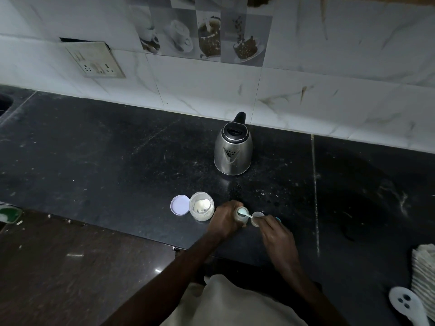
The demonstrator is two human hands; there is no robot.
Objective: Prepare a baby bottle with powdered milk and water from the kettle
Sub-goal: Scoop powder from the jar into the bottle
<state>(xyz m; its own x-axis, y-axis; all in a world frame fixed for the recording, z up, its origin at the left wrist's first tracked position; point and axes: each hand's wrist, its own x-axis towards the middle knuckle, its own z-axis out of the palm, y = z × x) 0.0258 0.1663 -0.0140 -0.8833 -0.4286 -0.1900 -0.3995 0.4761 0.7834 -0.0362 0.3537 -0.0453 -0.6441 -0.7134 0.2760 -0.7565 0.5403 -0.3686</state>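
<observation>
The small baby bottle (242,214) stands upright on the black counter (117,161), its mouth open toward me. My left hand (226,218) wraps around its side. My right hand (276,234) pinches a small white spoon (247,215) whose tip rests over the bottle's mouth. An open clear jar of white milk powder (202,205) stands just left of my left hand, and its pale lid (180,205) lies flat beside it. The steel kettle (233,151) stands farther back, spout facing me. A clear cap (257,217) sits right of the bottle, partly hidden by my right hand.
A tiled wall with a switch plate (95,60) rises behind the counter. A folded white cloth (423,274) and a white plastic piece (404,302) lie at the lower right. The counter's front edge runs just below my hands. A green item (9,214) shows at the far left.
</observation>
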